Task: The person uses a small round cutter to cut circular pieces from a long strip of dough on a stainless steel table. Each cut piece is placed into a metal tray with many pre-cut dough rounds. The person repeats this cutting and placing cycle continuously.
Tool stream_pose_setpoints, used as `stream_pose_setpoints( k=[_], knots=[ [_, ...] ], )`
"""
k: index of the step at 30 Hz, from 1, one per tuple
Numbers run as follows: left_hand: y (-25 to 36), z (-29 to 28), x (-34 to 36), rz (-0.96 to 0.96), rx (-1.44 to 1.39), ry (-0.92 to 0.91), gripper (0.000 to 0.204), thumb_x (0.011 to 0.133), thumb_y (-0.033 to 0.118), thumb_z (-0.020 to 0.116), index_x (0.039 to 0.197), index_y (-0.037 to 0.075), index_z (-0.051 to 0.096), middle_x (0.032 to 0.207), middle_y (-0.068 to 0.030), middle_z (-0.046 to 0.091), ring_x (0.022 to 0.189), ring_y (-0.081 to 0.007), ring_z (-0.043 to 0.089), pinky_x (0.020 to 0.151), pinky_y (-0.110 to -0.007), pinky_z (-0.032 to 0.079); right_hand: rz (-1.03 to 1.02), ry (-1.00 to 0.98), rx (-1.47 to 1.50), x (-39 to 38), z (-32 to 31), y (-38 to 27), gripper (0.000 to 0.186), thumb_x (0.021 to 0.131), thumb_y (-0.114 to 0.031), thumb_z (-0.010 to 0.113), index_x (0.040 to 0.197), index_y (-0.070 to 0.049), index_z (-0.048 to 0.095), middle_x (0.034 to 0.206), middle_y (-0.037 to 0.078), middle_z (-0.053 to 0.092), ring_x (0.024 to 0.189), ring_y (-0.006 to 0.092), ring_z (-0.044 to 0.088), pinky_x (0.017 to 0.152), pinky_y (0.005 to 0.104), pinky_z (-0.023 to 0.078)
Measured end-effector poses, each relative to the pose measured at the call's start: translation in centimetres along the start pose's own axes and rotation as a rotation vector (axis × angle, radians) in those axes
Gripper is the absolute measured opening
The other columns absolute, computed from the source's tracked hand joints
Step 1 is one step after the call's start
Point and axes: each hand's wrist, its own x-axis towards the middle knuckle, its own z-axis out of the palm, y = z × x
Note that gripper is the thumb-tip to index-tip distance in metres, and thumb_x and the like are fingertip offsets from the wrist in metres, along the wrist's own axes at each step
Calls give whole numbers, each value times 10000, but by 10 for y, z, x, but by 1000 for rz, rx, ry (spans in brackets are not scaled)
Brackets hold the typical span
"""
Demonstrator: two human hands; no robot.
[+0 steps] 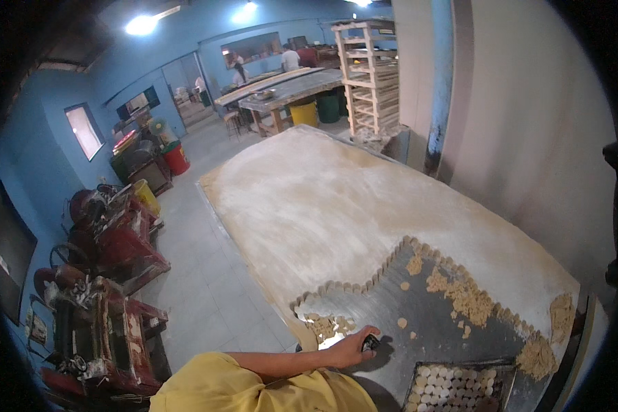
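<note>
My left hand (pixel 350 349) is closed around a small dark round cutter (pixel 370 342), just above the bare metal tabletop. A wide sheet of pale, floured dough (pixel 323 199) covers most of the table, and its near edge is scalloped by round cuts. Beside the hand lies a heap of dough scraps (pixel 329 325). To the right of the hand, a dark tray (pixel 413 391) holds rows of pale dough rounds (pixel 446 384). At the tray's lower edge, a dim brown shape looks like part of my right hand (pixel 487 404); its fingers cannot be made out.
Crumbled dough (pixel 463 295) and a few loose rounds (pixel 402 322) lie on the metal. More scraps (pixel 537 357) sit by the right edge. Red machines (pixel 127 247) line the left wall. A wooden rack (pixel 367 82) and people at another table (pixel 288 103) are farther back.
</note>
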Motion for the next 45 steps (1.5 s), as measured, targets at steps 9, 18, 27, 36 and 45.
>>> stream_pose_setpoints(
  k=[9,18,27,36,45],
  knots=[
    [-44,-71,-5,-21,-20,17,596,1008,293,747,1474,94,434,1075,-155,659,999,-295,662,892,-413,514,-201,-97,112,-42,-10,-203,254,1043,-341,684,1128,-109,628,1033,84,643,931,207,614,884,410,522],
    [-100,-193,-12,134,12,-55,570,1022,334,744,1449,79,466,1162,-283,715,1078,-462,710,951,-517,532,-626,-553,264,-226,103,-525,249,937,-255,788,1027,-29,732,1018,167,722,938,338,730,844,462,572],
    [-103,-345,24,-49,537,13,575,931,429,824,1211,7,552,935,-252,748,924,-476,742,814,-557,572,-837,-545,293,-364,189,-643,337,793,-145,780,1114,-61,717,1046,192,663,1019,407,638,944,506,525],
    [-94,-315,74,319,886,-333,463,963,385,768,1233,60,579,938,-206,750,930,-438,743,815,-531,578,-459,-290,195,-392,193,-688,407,829,-222,798,1205,-94,712,1145,111,636,1140,324,602,990,473,477],
    [-98,-289,110,336,1092,-748,508,947,304,749,1336,38,558,1056,-228,742,1056,-416,730,913,-530,576,-471,-292,375,-388,194,-678,364,788,-243,826,1117,-131,719,1080,84,647,1134,301,614,972,460,473]
  ],
)
